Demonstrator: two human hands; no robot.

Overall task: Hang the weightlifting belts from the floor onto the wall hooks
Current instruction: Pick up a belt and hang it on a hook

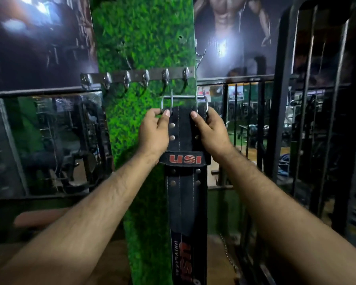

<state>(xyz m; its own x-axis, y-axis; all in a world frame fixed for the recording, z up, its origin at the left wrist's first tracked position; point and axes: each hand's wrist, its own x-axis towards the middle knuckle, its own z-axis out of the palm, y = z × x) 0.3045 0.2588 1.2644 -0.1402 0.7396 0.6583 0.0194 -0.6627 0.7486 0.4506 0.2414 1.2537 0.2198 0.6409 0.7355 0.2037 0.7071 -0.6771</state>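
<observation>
One black weightlifting belt (184, 194) is held upright against a pillar covered in green artificial grass (140, 44), at the middle of the view. The belt hangs straight down and runs out of view at the near edge. Its steel buckle (184, 99) is at the top, just below a metal hook rail (136, 76) fixed across the pillar. Six hooks can be counted on the rail; the buckle's bar sits just under the two rightmost hooks, and whether it is touching either of them cannot be told.

A black loop across the belt is printed with "USI" (185, 159) in red letters. Lower down, "USI" is printed again in red, running lengthwise, with white letters beside it reading "UNIVERSA", cut off by the frame edge. Silver rivets are seen in pairs along the belt's edges.

The left hand (153, 132) is closed round the belt's left edge just below the buckle, thumb laid on the front. The right hand (211, 131) is closed round the right edge at the same height, thumb also on the front. Two bare forearms reach in from the near corners.

A glossy poster of a muscular torso (232, 33) is mounted to the right of the pillar. Black metal railings (255, 120) and dim gym equipment are seen beyond.
</observation>
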